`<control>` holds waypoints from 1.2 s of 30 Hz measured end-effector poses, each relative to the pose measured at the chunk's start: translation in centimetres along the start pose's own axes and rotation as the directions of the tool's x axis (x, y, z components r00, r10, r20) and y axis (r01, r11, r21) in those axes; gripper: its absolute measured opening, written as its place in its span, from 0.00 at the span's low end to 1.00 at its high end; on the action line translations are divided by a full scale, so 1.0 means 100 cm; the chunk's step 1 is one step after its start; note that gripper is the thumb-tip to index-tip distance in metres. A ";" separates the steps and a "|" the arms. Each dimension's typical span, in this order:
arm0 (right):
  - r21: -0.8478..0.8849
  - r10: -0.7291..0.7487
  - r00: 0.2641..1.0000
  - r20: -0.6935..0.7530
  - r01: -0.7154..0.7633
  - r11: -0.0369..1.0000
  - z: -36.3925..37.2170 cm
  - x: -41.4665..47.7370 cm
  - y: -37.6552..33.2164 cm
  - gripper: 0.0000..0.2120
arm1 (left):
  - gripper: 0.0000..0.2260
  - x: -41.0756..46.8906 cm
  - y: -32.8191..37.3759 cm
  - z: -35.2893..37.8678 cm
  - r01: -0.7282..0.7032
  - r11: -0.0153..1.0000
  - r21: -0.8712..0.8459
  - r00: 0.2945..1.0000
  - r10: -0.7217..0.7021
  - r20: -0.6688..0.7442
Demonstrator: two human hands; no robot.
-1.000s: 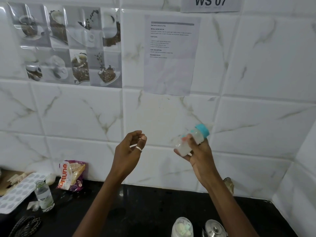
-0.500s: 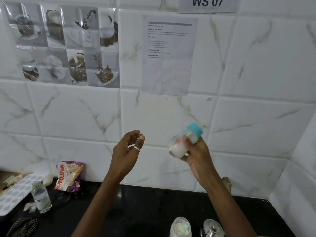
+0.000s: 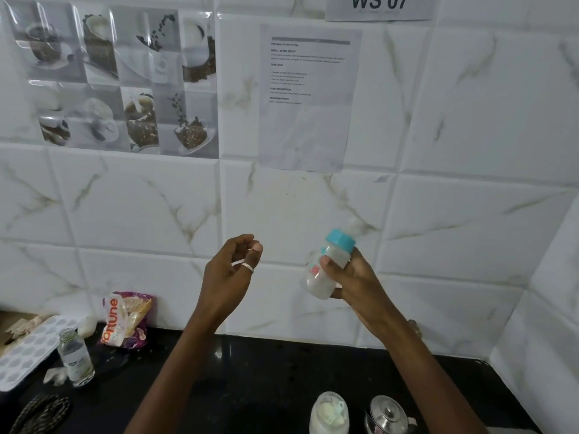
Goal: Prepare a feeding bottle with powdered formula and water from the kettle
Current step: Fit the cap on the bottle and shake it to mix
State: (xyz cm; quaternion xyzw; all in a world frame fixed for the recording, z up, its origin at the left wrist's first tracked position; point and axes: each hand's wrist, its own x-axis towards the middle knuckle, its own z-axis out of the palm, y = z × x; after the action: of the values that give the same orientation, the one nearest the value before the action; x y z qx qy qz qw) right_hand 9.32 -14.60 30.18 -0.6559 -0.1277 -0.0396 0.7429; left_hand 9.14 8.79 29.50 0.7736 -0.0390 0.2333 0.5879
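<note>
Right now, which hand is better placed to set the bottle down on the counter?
Right. The right hand grips the capped bottle, tilted, above the counter. The left hand is raised beside it, empty and loosely curled, not touching it.

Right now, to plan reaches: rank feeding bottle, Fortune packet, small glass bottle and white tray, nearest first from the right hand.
1. feeding bottle, held in the right hand.
2. Fortune packet, left, by the wall.
3. small glass bottle, farther left on the counter.
4. white tray, far left.
</note>
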 end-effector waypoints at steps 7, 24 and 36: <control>0.068 -0.024 0.999 -0.034 0.026 0.997 -0.001 0.001 0.000 0.26 | 0.14 -0.002 0.001 -0.001 0.001 1.000 0.011 1.000 -0.001 0.005; 0.037 -0.043 0.999 -0.009 0.043 0.998 0.012 -0.007 0.006 0.34 | 0.14 -0.002 -0.001 -0.001 0.001 1.000 -0.003 1.000 -0.001 -0.014; 0.135 -0.074 0.994 -0.081 0.084 0.987 0.005 0.000 -0.001 0.28 | 0.14 -0.001 -0.001 0.001 0.002 1.000 -0.002 1.000 -0.002 -0.009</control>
State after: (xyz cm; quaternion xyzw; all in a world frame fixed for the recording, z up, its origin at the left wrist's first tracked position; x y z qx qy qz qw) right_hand 9.24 -14.10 30.31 -0.5952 -0.1276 -0.0850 0.7888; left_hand 9.07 8.72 29.37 0.7719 -0.0360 0.2363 0.5891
